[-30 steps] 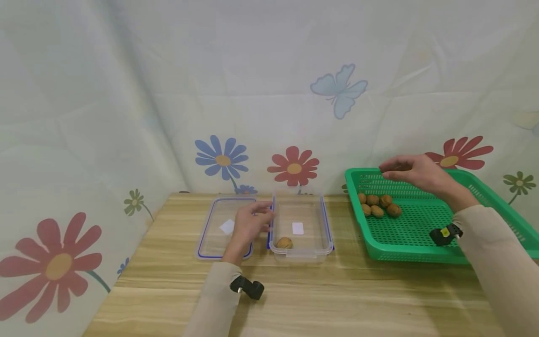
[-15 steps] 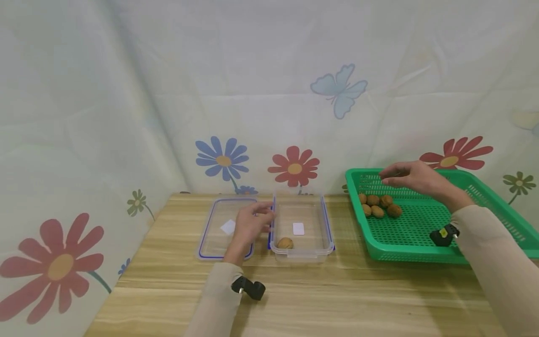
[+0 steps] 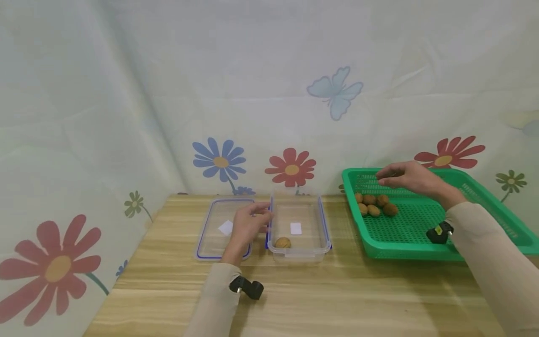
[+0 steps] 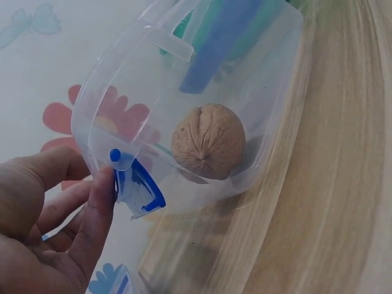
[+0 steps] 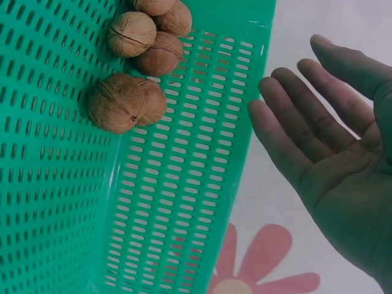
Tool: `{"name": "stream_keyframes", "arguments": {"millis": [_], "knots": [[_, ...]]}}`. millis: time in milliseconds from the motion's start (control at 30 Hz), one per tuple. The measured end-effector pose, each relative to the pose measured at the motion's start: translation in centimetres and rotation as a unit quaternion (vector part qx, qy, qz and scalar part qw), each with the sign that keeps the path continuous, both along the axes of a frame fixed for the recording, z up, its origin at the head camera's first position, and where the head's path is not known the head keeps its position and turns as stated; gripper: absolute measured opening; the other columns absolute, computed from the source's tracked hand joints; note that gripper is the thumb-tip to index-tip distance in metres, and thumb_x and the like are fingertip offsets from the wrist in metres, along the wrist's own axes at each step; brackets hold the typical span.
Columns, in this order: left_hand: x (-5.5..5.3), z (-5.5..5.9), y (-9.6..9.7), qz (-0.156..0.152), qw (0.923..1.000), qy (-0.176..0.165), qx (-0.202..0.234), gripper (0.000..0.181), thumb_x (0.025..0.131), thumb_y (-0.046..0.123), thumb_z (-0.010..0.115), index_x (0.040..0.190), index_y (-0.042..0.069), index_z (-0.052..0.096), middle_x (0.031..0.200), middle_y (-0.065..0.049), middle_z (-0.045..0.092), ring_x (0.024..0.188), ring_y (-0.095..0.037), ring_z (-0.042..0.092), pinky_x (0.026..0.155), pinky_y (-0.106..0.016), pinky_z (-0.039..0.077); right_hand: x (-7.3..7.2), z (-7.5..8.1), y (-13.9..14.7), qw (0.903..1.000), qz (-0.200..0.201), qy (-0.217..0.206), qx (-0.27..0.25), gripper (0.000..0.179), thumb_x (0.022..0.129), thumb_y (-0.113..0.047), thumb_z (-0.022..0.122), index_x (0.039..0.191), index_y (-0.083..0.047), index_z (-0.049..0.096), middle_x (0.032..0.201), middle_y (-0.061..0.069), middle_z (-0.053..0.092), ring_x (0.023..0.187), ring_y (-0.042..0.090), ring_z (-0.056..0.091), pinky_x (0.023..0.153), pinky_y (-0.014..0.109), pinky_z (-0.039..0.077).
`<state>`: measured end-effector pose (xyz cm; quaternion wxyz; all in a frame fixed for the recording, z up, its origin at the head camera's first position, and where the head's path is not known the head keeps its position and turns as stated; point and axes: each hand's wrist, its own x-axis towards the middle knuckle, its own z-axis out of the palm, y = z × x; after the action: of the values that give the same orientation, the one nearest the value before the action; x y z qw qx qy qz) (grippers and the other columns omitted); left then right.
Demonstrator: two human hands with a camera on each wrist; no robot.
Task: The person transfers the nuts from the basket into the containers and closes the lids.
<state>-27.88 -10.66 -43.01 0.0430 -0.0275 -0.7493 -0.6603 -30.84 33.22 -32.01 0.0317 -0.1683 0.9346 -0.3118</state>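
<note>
In the head view my left hand (image 3: 247, 227) is at the left wall of a clear plastic food container (image 3: 298, 250), fingers loosely bent. The left wrist view shows its fingertips right at the blue latch (image 4: 139, 187) and the container's side. One walnut (image 4: 208, 144) sits inside, in the near left corner in the head view. Over the back of a green basket (image 3: 414, 250) hovers my right hand (image 3: 410, 179), relaxed and holding nothing. Its palm and spread fingers show in the right wrist view, beside the basket rim. Several walnuts (image 3: 382, 200) lie in the basket's left end.
The container's lid (image 3: 210, 243), clear with a blue seal, lies flat to the left, partly under my left forearm. A white label (image 3: 296, 228) shows at the container's bottom. Behind the wooden table (image 3: 337, 299) hangs a flower-printed curtain (image 3: 252, 93).
My right hand has sunk slightly over the basket. The left hand stays at the container's side, and the walnuts have not moved. The head view has shifted a little.
</note>
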Motion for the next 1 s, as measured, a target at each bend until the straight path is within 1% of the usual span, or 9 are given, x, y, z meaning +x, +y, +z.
{"name": "stream_keyframes", "arguments": {"millis": [100,200,367,600,867,1000], "knots": [[0.0,0.1,-0.2,0.002,1.0,-0.001,0.002,0.034,0.096,0.002,0.074,0.13,-0.003,0.072,0.113,-0.02,0.071,0.089,-0.029,0.075,0.074,-0.036,0.069,-0.1,0.0,-0.1,1.0,0.001,0.0,0.003,0.046,0.108,-0.032,0.065,0.141,0.001,0.064,0.138,0.022,0.065,0.125,0.042,0.061,0.103,0.065,0.053],[0.0,0.0,-0.4,0.002,1.0,-0.003,0.004,0.035,0.096,0.003,0.075,0.13,-0.004,0.072,0.113,-0.021,0.071,0.088,-0.027,0.075,0.075,-0.037,0.069,-0.1,0.0,-0.2,1.0,0.002,-0.001,0.005,0.044,0.108,-0.031,0.066,0.14,0.0,0.065,0.138,0.022,0.065,0.126,0.042,0.06,0.103,0.064,0.054],[-0.1,-0.2,-0.3,0.001,1.0,-0.007,0.006,0.035,0.096,0.002,0.075,0.131,-0.002,0.072,0.113,-0.019,0.071,0.09,-0.029,0.075,0.075,-0.035,0.068,-0.1,-0.1,-0.2,1.0,0.002,0.0,0.006,0.043,0.108,-0.029,0.066,0.139,0.001,0.066,0.137,0.021,0.066,0.125,0.042,0.061,0.102,0.063,0.055],[0.0,-0.2,-0.1,-0.005,0.9999,-0.007,0.009,0.035,0.096,0.001,0.075,0.131,-0.003,0.072,0.111,-0.02,0.071,0.088,-0.028,0.074,0.075,-0.037,0.069,-0.3,-0.8,0.2,0.9999,0.012,-0.007,0.007,0.042,0.108,-0.024,0.066,0.14,0.004,0.064,0.136,0.023,0.066,0.124,0.044,0.061,0.101,0.065,0.055],[0.1,0.0,-0.1,-0.004,0.9999,-0.002,0.011,0.036,0.096,0.002,0.075,0.131,-0.004,0.071,0.113,-0.021,0.071,0.09,-0.029,0.074,0.077,-0.041,0.069,-0.9,-1.6,0.3,0.9991,0.037,-0.012,0.015,0.038,0.107,-0.016,0.066,0.137,0.007,0.064,0.134,0.025,0.067,0.122,0.045,0.063,0.099,0.062,0.057],[0.1,-0.1,-0.1,-0.002,1.0,-0.004,0.008,0.035,0.096,0.002,0.075,0.131,-0.003,0.072,0.113,-0.021,0.071,0.088,-0.027,0.074,0.076,-0.041,0.069,-1.3,-2.0,0.4,0.9985,0.045,-0.02,0.024,0.035,0.106,-0.012,0.066,0.136,0.008,0.065,0.132,0.025,0.068,0.121,0.045,0.064,0.098,0.062,0.058]]}}
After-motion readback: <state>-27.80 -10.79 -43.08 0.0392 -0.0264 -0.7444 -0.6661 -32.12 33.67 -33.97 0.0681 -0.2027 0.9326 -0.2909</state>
